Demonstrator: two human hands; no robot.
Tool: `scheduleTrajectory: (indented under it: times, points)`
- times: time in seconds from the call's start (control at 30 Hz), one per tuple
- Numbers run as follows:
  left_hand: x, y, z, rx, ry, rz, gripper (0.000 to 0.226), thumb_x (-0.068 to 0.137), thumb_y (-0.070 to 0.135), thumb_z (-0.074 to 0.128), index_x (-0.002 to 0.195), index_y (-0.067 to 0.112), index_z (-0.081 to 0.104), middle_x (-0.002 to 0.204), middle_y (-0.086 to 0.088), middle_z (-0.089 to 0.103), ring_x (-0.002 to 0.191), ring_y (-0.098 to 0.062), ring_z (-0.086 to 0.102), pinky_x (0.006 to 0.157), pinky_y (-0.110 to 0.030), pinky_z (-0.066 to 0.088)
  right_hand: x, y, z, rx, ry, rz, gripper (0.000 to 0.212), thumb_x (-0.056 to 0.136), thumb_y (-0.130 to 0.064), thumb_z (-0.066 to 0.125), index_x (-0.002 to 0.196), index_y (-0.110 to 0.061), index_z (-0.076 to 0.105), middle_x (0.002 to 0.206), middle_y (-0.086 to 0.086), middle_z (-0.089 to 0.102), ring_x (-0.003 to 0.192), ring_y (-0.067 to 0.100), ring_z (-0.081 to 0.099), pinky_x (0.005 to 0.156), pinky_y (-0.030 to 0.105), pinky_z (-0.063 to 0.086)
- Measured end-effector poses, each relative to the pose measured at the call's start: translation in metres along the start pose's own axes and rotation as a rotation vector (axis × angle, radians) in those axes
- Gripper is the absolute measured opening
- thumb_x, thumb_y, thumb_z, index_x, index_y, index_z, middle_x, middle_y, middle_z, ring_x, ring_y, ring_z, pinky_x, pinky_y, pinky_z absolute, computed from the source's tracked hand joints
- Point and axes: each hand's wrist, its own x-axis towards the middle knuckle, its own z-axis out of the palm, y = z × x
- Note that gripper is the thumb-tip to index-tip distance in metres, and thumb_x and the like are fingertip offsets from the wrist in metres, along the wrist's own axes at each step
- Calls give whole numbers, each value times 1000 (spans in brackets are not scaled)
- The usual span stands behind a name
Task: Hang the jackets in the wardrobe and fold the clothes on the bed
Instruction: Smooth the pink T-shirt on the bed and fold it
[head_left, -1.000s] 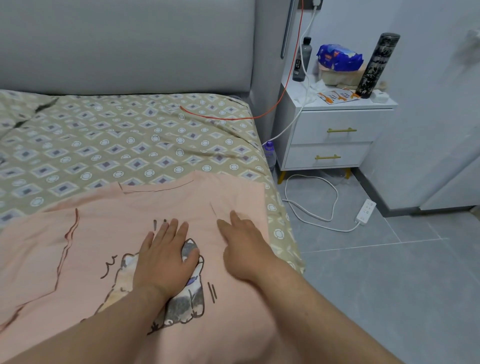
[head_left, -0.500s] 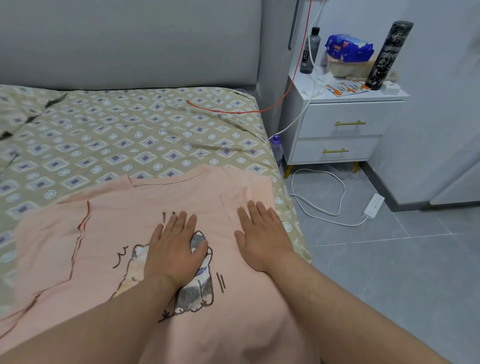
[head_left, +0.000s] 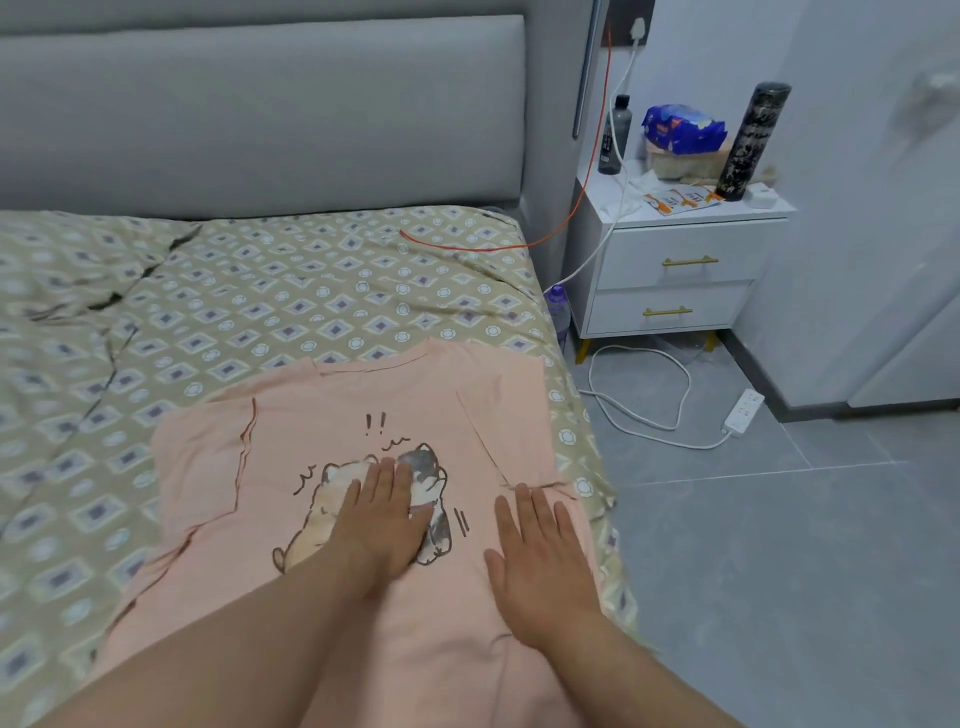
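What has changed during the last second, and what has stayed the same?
Both hands slid toward the person over the shirt: the left hand uncovered the top of the cat print, the right hand flattened near the right edge. Nothing was gripped or let go. The shirt stays spread on the bed.

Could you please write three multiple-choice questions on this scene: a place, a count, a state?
1. Where is the left hand? A. on the print of the pink T-shirt; B. on the headboard; C. on the floor.
2. How many drawers does the white nightstand show? A. one; B. two; C. three.
3. How is the right hand? A. clenched; B. flat on the T-shirt; C. gripping a hanger.
Answers: A, palm covers the print; B, two gold handles; B, fingers lie straight on fabric.
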Motion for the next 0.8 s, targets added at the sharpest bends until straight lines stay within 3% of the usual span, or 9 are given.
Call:
scheduleTrajectory:
  times: [0.1,0.2,0.27,0.33,0.4,0.5,0.57,0.7,0.8]
  points:
    - [-47,-16,2,7,-101,50,76,99,56,22,157,16,-8,164,-8,-12,151,-23,-9,121,-40,-2,-33,-7,-3,-65,-8,11,63,75,-46,74,127,-11,67,134,16,61,124,32,59,111,42,12]
    - [-95,-31,-11,-3,-211,85,77,97,50,34,157,16,0,165,-9,-7,152,-25,-6,121,-37,1,-64,-8,-4,-113,39,-8,63,63,-49,83,114,-13,75,122,10,69,111,27,68,109,39,10]
    - [-131,-46,-21,-148,-249,74,66,92,45,42,149,14,31,159,-9,24,148,-27,16,119,-35,15,-84,-10,-6,-122,4,2,60,67,-49,77,114,-12,75,122,11,69,112,27,67,111,37,7]
    - [-174,-73,-23,-331,-139,0,27,83,40,48,102,22,54,116,1,57,125,-25,45,102,-35,40,-107,-9,-9,-66,-97,-10,64,87,-45,55,139,-7,55,148,20,45,136,35,46,113,34,-9]
    - [-217,-106,-14,-418,-4,-136,6,86,33,52,91,29,50,107,-2,59,112,-21,52,94,-35,44,-114,-6,-6,6,-178,8,66,101,-42,29,158,-13,13,165,13,0,153,29,3,112,32,-24]
    - [-271,-147,10,-517,49,-450,48,88,22,62,134,16,51,149,-13,44,132,-26,46,107,-34,36,-123,-4,-10,84,-249,28,63,101,-41,29,158,-22,11,166,9,-5,153,24,-4,121,34,-6]
    - [-298,-159,25,-513,32,-487,68,78,19,72,140,6,49,150,-14,43,136,-28,43,109,-36,34,-133,-3,-20,138,-264,97,62,99,-40,36,156,-24,18,166,8,1,153,24,1,121,36,5]
    - [-344,-157,39,-672,95,-669,69,51,38,67,107,-2,63,114,-21,64,102,-35,59,85,-39,42,-150,3,-41,171,-198,324,58,87,-27,50,142,-13,37,150,18,34,138,34,34,111,37,34]
    - [-366,-149,45,-776,85,-707,42,62,42,66,71,1,60,78,-18,63,76,-30,58,66,-37,37,-162,9,-54,303,-255,511,33,81,-22,51,112,-12,57,117,10,61,109,31,60,79,26,47]
